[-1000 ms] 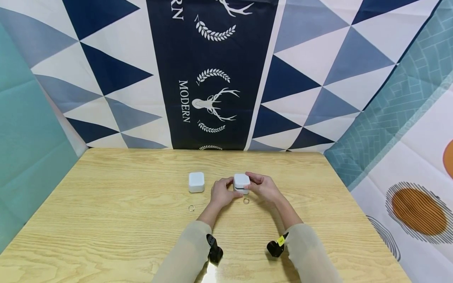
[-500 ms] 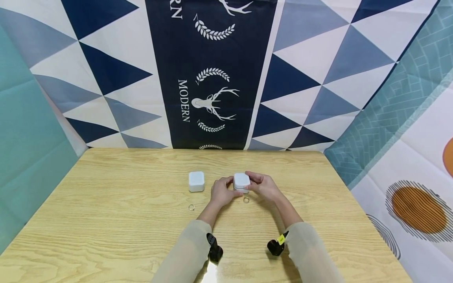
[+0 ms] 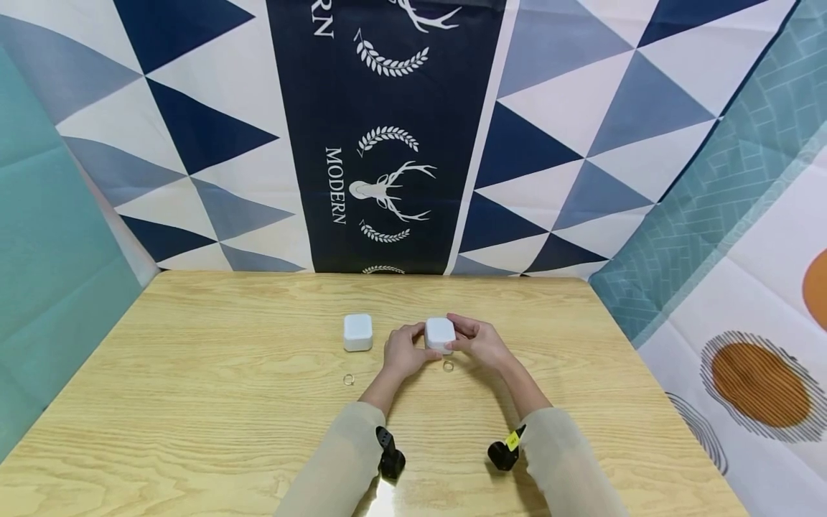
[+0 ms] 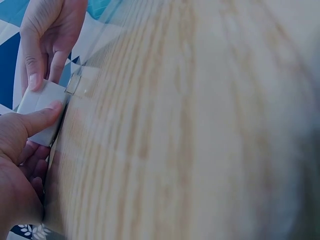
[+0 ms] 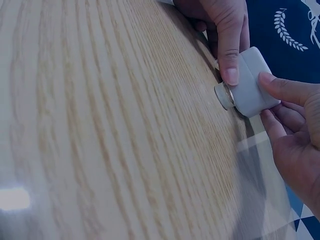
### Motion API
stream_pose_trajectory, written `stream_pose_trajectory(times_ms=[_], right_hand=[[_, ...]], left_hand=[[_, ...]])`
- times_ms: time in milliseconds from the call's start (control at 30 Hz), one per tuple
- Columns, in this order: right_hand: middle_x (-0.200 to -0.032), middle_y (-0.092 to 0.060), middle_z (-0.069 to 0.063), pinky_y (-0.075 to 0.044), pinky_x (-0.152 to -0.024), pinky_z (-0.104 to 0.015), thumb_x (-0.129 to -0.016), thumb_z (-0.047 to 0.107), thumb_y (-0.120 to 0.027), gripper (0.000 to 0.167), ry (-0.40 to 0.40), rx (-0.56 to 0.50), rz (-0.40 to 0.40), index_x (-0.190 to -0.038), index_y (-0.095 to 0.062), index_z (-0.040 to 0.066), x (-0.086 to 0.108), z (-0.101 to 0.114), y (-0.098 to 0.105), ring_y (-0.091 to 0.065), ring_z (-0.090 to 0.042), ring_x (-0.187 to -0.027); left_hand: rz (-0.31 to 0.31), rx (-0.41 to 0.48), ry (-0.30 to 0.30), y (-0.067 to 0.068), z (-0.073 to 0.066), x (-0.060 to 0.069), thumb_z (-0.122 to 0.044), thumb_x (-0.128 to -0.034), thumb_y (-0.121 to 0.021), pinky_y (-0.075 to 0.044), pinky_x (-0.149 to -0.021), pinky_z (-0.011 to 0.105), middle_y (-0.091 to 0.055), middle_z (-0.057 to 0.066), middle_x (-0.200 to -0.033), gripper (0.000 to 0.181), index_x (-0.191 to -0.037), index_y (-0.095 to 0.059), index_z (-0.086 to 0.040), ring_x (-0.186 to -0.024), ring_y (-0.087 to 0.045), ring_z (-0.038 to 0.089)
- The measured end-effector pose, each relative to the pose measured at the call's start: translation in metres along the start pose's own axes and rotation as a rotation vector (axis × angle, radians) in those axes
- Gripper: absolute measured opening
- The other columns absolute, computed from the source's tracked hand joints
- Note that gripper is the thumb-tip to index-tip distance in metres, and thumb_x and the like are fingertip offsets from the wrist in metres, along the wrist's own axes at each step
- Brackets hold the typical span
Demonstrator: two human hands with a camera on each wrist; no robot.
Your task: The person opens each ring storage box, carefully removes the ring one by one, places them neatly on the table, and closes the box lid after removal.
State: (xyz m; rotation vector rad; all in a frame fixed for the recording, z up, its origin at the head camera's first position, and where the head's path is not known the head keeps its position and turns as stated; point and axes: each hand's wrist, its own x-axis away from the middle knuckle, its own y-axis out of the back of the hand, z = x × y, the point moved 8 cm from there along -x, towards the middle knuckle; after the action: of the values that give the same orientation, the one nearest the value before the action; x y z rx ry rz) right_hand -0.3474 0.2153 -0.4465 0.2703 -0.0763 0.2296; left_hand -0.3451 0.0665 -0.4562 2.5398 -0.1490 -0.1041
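Between both hands a small white ring box [image 3: 440, 330] stands on the wooden table, its lid down on its base. My left hand [image 3: 403, 352] grips the box low on its left side, thumb [image 4: 44, 119] across the front. From the right, my right hand [image 3: 483, 345] pinches the upper part, with its thumb [image 5: 287, 90] on the front face in the right wrist view. Just in front of the box lies a ring [image 3: 449, 366], also visible beside it in the left wrist view. The inside of the box is hidden.
A second white box [image 3: 358, 332], closed, stands to the left on the table [image 3: 226, 402]. In front of that one lies another ring [image 3: 349, 379]. Patterned cloth [image 3: 388, 93] hangs behind the table, and more cloth lines both sides.
The gap between the lid and the base has closed as the right hand brought the lid down. The left hand stays in place, and both rings lie where they were.
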Motion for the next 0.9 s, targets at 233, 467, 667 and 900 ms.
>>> stream_pose_trajectory(times_ms=[233,467,667,900], right_hand=[[-0.144,-0.041,-0.019,-0.045,-0.099,-0.029,-0.083,-0.001,-0.067,0.064,0.010,0.034,-0.003,-0.140,-0.038,-0.003,0.000,-0.001,0.000,-0.042,-0.031,-0.131],[-0.145,-0.037,-0.023,-0.039,-0.106,-0.038,-0.082,0.001,-0.068,0.072,0.002,0.045,0.015,-0.143,-0.031,-0.004,0.001,-0.003,-0.001,-0.040,-0.034,-0.133],[-0.139,-0.045,-0.023,-0.045,-0.101,-0.036,-0.083,0.006,-0.069,0.066,0.016,0.080,0.003,-0.140,-0.038,-0.004,0.000,-0.002,0.001,-0.048,-0.036,-0.126],[-0.139,-0.047,-0.022,-0.047,-0.099,-0.038,-0.090,0.020,-0.062,0.057,0.023,0.118,-0.062,-0.139,-0.041,-0.002,0.003,0.002,0.013,-0.051,-0.034,-0.124]], left_hand=[[0.004,-0.018,-0.003,0.001,0.002,-0.002,-0.032,-0.0692,-0.082,-0.036,-0.101,0.046,-0.061,0.005,-0.126,0.069,-0.130,-0.056,-0.011,-0.115,-0.051,0.029],[0.025,-0.020,-0.007,0.000,0.002,-0.002,-0.033,-0.0704,-0.081,-0.035,-0.100,0.046,-0.060,0.007,-0.127,0.070,-0.131,-0.055,-0.010,-0.116,-0.049,0.030],[0.070,0.066,0.023,0.001,0.005,-0.003,-0.030,-0.0708,-0.082,-0.038,-0.104,0.043,-0.058,0.010,-0.129,0.074,-0.135,-0.050,-0.010,-0.118,-0.051,0.030],[0.110,0.182,0.031,0.006,0.002,-0.005,-0.022,-0.0744,-0.079,-0.046,-0.099,0.041,-0.057,0.013,-0.128,0.072,-0.138,-0.047,-0.009,-0.117,-0.055,0.030]])
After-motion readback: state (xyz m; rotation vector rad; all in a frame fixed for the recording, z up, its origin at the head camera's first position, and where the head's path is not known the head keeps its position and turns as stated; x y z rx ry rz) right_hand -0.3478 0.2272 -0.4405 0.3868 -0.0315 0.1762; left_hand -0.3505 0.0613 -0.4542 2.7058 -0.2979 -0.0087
